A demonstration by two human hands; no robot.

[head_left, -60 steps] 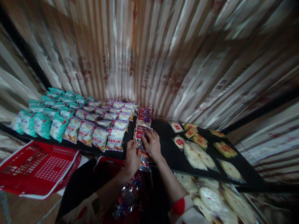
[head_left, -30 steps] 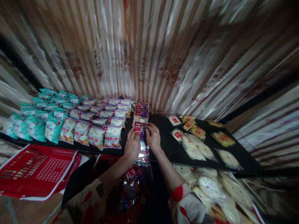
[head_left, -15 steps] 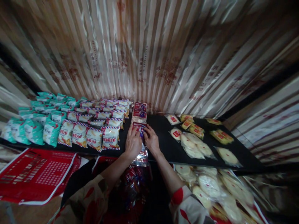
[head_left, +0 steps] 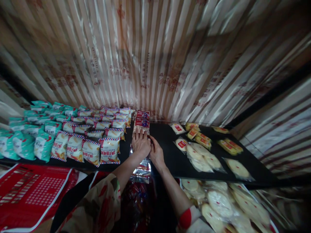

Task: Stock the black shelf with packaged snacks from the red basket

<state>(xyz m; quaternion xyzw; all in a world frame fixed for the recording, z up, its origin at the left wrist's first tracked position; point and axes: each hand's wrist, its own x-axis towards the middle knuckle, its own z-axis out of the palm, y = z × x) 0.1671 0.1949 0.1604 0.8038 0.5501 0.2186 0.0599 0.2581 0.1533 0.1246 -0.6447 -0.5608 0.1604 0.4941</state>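
My left hand (head_left: 141,142) lies with fingers stretched out over a row of flat, dark red and blue snack packets (head_left: 142,119) on the black shelf. Against the right edge of those packets, my right hand (head_left: 156,153) rests with slightly bent fingers, close beside the left; its fingertips are partly hidden. Silvery packet ends (head_left: 141,173) show below the wrists, near the shelf's front edge. Just left of the packets stand rows of white snack bags (head_left: 109,150) with red and blue striped edges.
Turquoise bags (head_left: 43,145) fill the shelf's left end. Flat round breads in clear wrap (head_left: 200,152) and small yellow packs (head_left: 202,139) lie on the black shelf (head_left: 167,161) to the right. Below are a red basket (head_left: 36,191) and more wrapped breads (head_left: 220,200). A striped curtain hangs behind.
The view has tilted up and shifted slightly. My left hand has moved over the lighter part of the packets, and my right hand has drawn in close beside it at their edge.
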